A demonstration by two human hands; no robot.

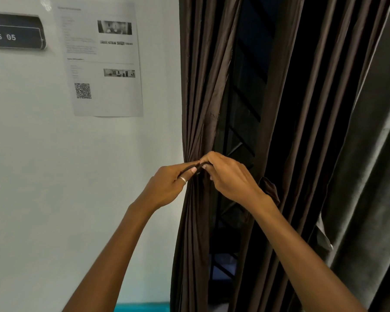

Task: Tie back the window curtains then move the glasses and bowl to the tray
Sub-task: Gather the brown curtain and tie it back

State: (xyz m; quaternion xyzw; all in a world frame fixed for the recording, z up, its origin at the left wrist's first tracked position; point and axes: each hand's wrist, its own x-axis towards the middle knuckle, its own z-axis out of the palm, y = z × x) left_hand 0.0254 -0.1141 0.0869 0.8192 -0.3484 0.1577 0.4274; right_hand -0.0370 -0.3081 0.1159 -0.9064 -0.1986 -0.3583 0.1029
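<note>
Two hands are raised to the gathered edge of the left brown curtain panel (196,97), which hangs just beside the white wall (54,176). A dark tie-back band (200,165) is stretched between them, at the point where the folds are drawn into a narrow waist. The left hand (167,185) is seen with its grip closed on one end of the band, pinched between thumb and forefinger; a silver ring (183,180) is worn on one finger. The right hand (227,176) is curled over the other end, its grip likewise closed on the band, with the fingertips bent down towards the cloth. The two hands are brought almost together at the fingertips.

Behind the panel a dark window grille (245,91) with slanted bars is exposed in the gap between this panel and a second brown panel (302,131), which hangs in loose folds to the right. A small fabric tab (271,190) is seen on that second panel, just beyond the right wrist. Farther right a grey curtain (369,154) is hung.

On the wall a printed sheet (101,61) bearing small photographs and a QR code is fixed, and to its left a dark sign (14,32) marked "WS 05". A teal strip (142,307) is visible at the bottom edge, between the forearms; what it belongs to cannot be told.
</note>
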